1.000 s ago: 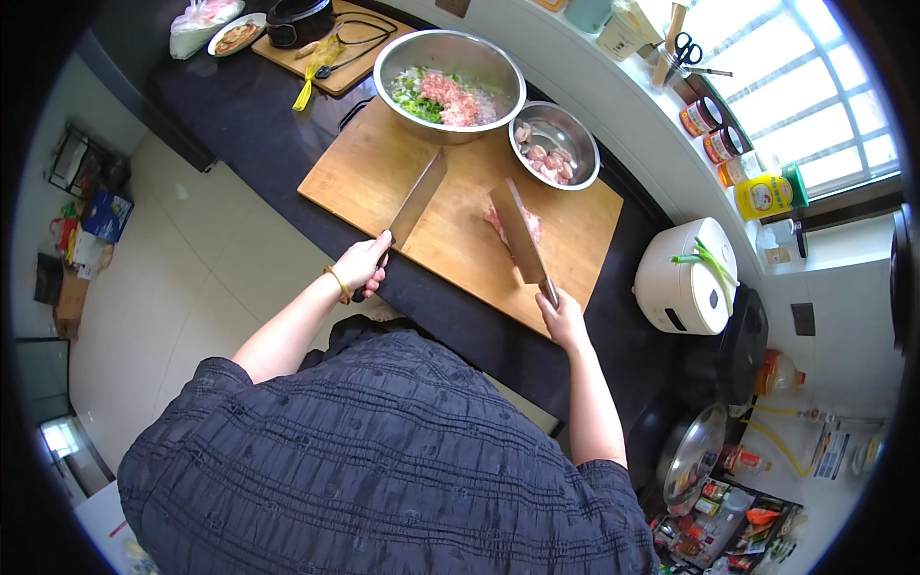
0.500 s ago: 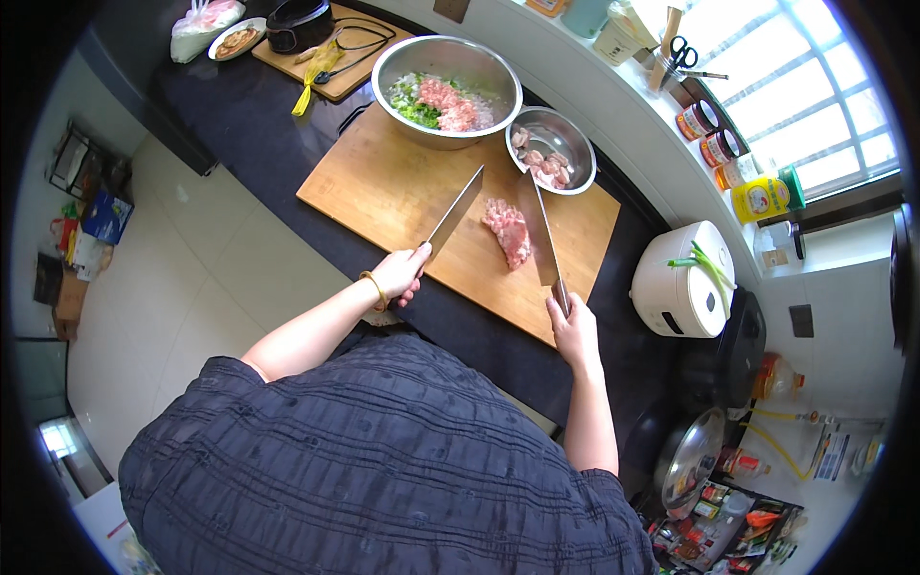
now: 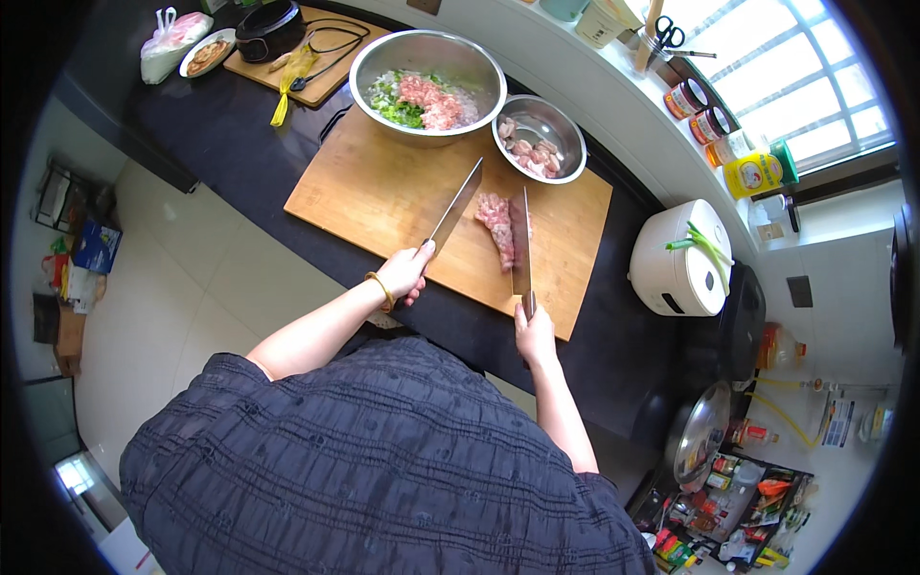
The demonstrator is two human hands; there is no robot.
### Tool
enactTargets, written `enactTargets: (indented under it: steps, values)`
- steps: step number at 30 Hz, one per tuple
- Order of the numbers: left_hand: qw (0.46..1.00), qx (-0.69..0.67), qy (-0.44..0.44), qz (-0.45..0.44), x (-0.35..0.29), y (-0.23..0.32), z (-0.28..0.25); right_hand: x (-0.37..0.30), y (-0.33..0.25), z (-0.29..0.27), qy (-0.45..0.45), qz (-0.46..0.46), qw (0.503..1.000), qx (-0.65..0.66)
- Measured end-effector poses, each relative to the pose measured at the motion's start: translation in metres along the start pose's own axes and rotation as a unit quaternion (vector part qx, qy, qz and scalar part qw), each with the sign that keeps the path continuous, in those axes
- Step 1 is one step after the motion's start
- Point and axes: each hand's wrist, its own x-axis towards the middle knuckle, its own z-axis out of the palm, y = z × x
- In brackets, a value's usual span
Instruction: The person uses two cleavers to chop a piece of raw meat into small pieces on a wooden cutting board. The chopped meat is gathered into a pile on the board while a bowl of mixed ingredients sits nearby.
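Note:
On the wooden cutting board (image 3: 383,192) lies a strip of chopped pink meat (image 3: 494,222). My right hand (image 3: 535,335) is closed round the handle of a cleaver (image 3: 521,244), whose blade stands over the right side of the meat and hides part of it. In my left hand (image 3: 404,272) is a second cleaver (image 3: 456,203), gripped by its handle, its blade pointing up and away, left of the meat and apart from it. Behind the board's far edge, a large steel bowl (image 3: 362,91) holds minced meat and chopped greens. Beside it, a smaller steel bowl (image 3: 573,158) holds meat chunks.
A white rice cooker (image 3: 661,264) with green onion on its lid stands right of the board. Jars (image 3: 709,125) and scissors (image 3: 669,34) are along the window ledge. At the far left are a second board (image 3: 321,84) with a black appliance (image 3: 269,31), and a plate (image 3: 207,55).
My right hand and its cleaver have moved left, from beside the meat to over its right side. My left hand and its cleaver have stayed nearly still. The whole view has shifted slightly.

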Motion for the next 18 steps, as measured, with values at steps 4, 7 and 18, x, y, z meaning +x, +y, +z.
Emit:
enactTargets:
  steps: [4, 7, 18]
  values:
    - [1.000, -0.001, -0.013, 0.009, 0.004, -0.004, -0.007, 0.007, -0.024, -0.033, -0.054, 0.015, 0.998, 0.003]
    - [1.000, -0.009, -0.015, 0.011, 0.005, -0.005, -0.009, -0.012, -0.050, -0.030, 0.086, -0.064, 0.992, 0.071]
    - [0.999, -0.019, -0.028, 0.008, 0.000, 0.000, -0.007, 0.005, -0.022, 0.001, 0.022, -0.018, 1.000, -0.008]
